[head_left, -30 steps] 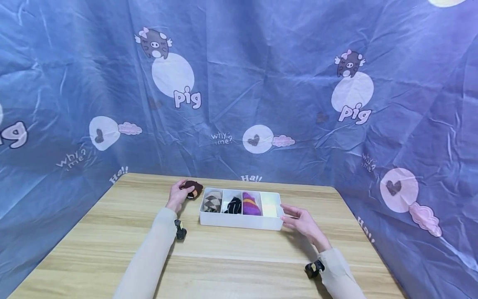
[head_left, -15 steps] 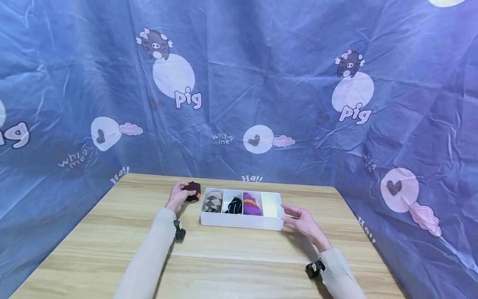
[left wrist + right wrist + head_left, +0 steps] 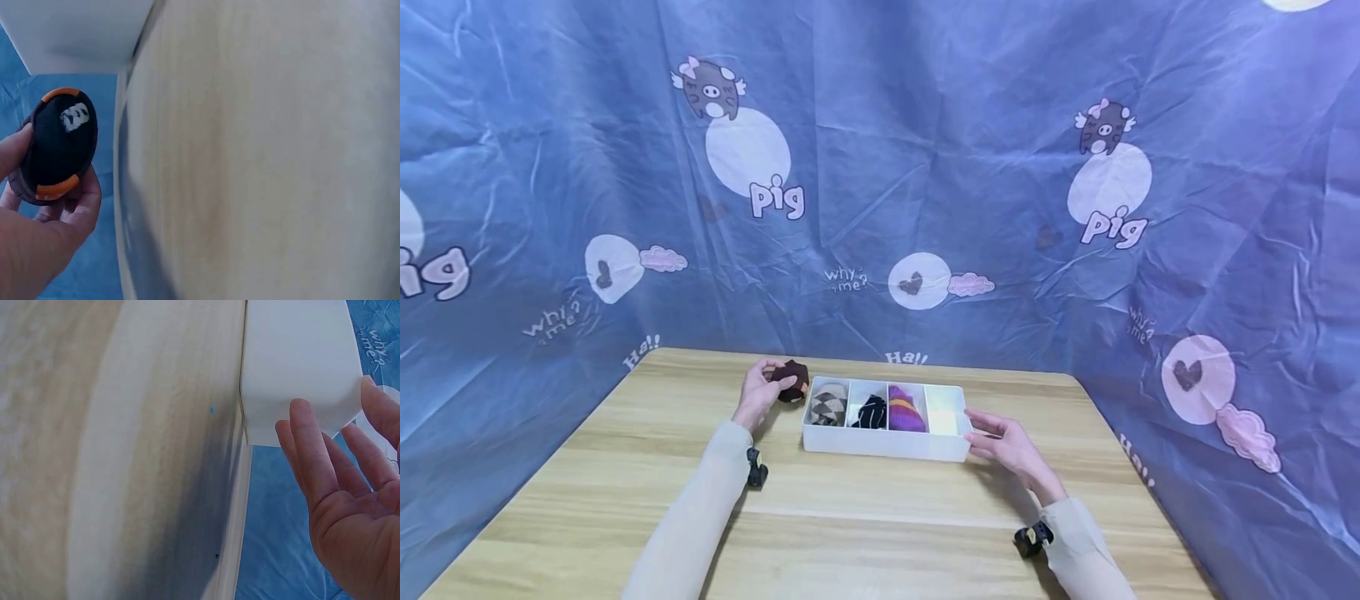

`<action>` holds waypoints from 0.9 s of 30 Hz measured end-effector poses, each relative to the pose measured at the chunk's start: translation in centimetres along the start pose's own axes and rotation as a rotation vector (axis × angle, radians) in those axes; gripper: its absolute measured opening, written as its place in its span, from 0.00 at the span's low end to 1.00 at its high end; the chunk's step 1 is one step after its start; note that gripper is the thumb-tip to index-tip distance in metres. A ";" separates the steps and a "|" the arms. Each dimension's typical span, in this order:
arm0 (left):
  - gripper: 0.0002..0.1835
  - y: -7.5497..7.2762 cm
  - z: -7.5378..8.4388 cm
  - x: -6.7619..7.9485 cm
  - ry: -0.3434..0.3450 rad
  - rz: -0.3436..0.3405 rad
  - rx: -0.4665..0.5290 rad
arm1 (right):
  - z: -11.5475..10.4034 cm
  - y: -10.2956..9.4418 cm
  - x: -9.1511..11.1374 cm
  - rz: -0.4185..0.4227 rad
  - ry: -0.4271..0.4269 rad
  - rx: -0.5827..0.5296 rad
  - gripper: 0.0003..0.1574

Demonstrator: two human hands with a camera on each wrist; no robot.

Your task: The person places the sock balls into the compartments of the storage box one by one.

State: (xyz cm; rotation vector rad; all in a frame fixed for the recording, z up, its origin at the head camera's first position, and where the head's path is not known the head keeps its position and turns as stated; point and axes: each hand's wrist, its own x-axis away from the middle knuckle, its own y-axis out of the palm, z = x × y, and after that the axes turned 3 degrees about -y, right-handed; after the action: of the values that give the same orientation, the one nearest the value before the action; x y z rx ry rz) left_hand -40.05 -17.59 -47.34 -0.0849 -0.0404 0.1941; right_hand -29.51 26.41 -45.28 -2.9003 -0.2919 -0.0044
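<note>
A rolled dark maroon sock with orange trim is pinched in my left hand, left of the white divided box. The left wrist view shows the sock roll end-on, black with a white mark, between thumb and fingers. Inside the box sit a grey-and-beige argyle sock, a black sock with white lines and a purple sock with a yellow stripe. The rightmost compartment holds nothing. My right hand has its fingers extended at the box's right end.
The wooden table extends in front of the box and to both sides. Behind it hangs a blue printed curtain, which also runs along the left and right sides.
The maroon sock has turned in my left hand, its orange trim going out of sight and showing again, and moved slightly. The right hand and the box have barely moved.
</note>
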 end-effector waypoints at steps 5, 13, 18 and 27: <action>0.22 0.1 1.1 0.5 0.048 -0.006 -0.011 | -0.2 -0.1 0.0 0.002 0.010 -0.003 0.38; 0.25 0.3 3.0 1.5 0.142 0.038 -0.085 | -0.4 -0.1 0.1 -0.011 0.014 -0.005 0.38; 0.28 0.2 3.7 2.1 0.162 0.024 -0.040 | -0.5 0.0 0.4 -0.005 0.021 0.008 0.38; 0.25 0.7 4.5 2.8 0.212 -0.011 -0.090 | -0.8 0.4 0.9 -0.002 0.022 -0.002 0.38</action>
State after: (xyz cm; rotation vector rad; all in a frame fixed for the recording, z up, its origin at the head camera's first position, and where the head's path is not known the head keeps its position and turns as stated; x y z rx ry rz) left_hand -37.70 -16.04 -42.84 -0.1946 0.1619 0.1711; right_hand -28.53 26.04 -44.59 -2.8999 -0.2906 -0.0366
